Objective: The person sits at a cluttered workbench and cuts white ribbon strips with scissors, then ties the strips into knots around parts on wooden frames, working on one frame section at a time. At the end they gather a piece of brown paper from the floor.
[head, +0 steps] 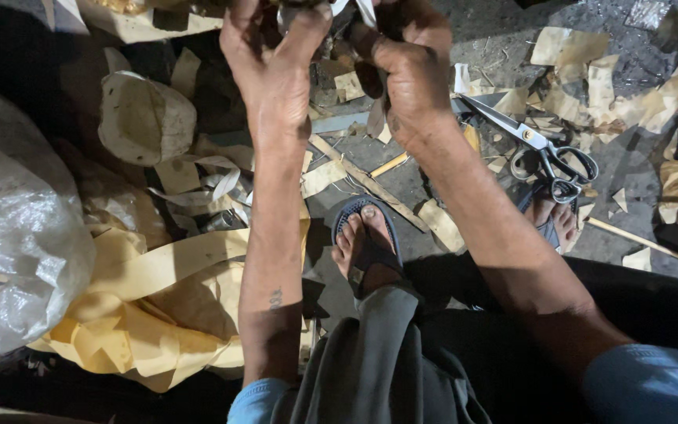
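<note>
Both my hands reach forward to the top edge of the view. My left hand point(272, 59) and my right hand point(406, 67) are closed around a small metal and pale object point(319, 16), mostly cut off by the frame, so its kind is unclear. A large pair of scissors point(539, 149) lies on the ground just right of my right wrist, blades pointing left. My sandalled left foot point(366, 243) rests below the hands, between my forearms.
Yellowish paper or leather scraps point(158, 306) pile at lower left beside a white woven sack point(9, 243). More tan offcuts point(598, 86) litter the dark ground at upper right. Thin wooden sticks point(370, 184) lie near the foot. My right foot point(555, 220) sits under the scissors.
</note>
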